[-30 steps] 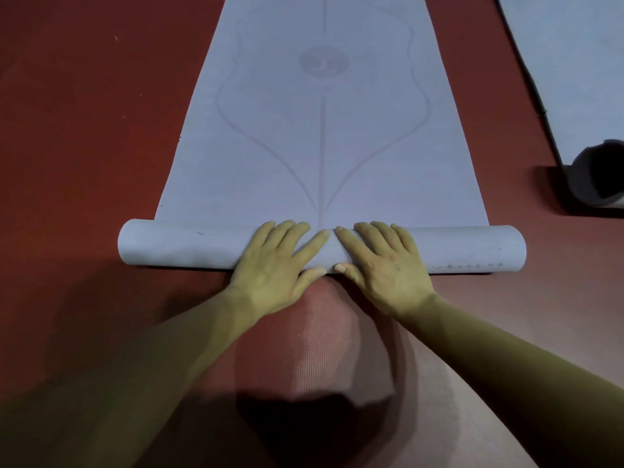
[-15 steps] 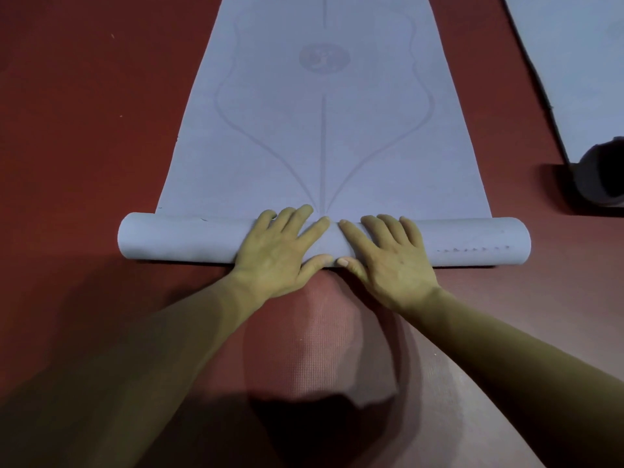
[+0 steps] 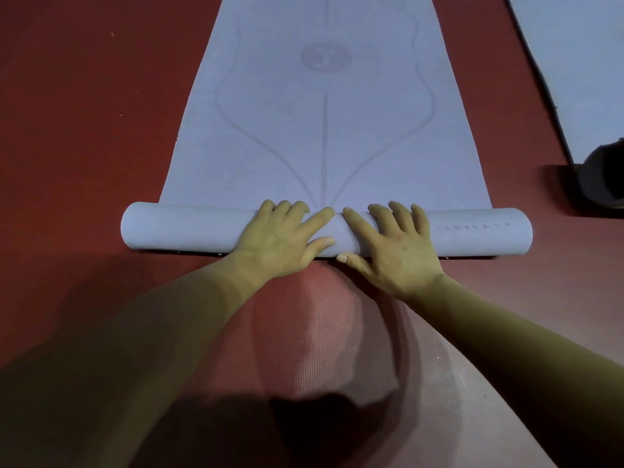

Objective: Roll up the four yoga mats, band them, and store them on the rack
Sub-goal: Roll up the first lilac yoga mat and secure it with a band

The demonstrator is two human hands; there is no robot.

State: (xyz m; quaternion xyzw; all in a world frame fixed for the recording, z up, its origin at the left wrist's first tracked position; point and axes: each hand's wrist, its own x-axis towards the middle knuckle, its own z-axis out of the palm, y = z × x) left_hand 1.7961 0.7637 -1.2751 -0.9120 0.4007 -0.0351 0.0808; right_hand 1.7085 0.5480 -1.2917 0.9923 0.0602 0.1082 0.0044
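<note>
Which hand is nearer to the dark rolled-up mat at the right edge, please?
Right. The right hand presses the middle of the pale roll, left of the dark rolled-up mat; the left hand presses beside it, farther away.

Mat [image 3: 324,136] top cropped, neighbouring mat [image 3: 580,62] cropped

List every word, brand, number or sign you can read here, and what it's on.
No words or numbers can be read.
On the flat part of the yoga mat, a round emblem: faint sign, perhaps an Om symbol, too blurred to confirm.
On the rolled part, beside the right hand, a row of small marks: too small to read.
On the second mat: no text shows.
</note>
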